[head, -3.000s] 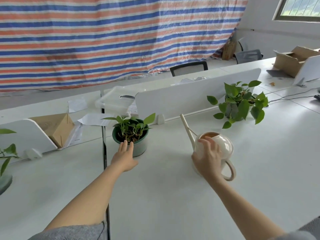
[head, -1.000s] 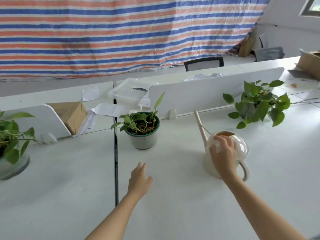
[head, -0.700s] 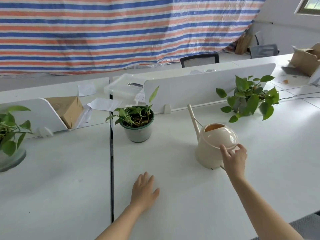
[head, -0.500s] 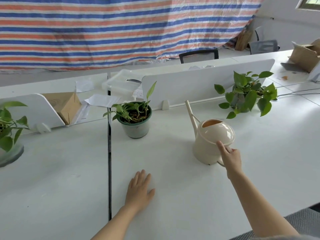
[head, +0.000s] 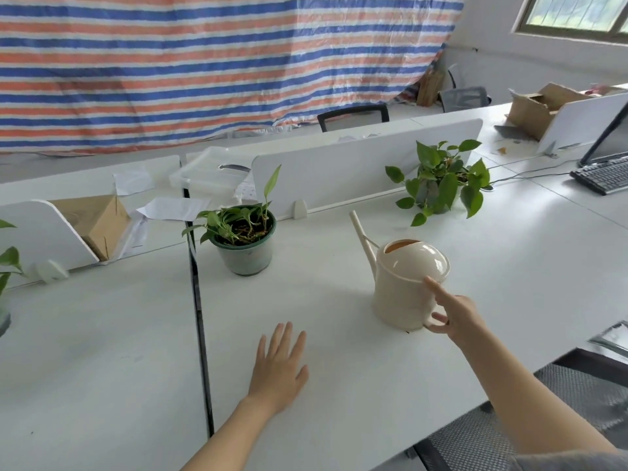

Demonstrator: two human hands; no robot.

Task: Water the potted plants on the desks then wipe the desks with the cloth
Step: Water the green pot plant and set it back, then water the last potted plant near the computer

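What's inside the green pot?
In the pot a small plant with green leaves and thin stems grows out of dark soil. The roots and everything deeper down are covered by the soil and the pot's wall.

left hand [head: 279, 368] flat, fingers [head: 283, 336] spread; right hand [head: 457, 314] outstretched, index finger straight

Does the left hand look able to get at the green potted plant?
Probably yes. The left hand lies flat on the desk, with only bare desktop between it and the green potted plant; the watering can stands off to the right.
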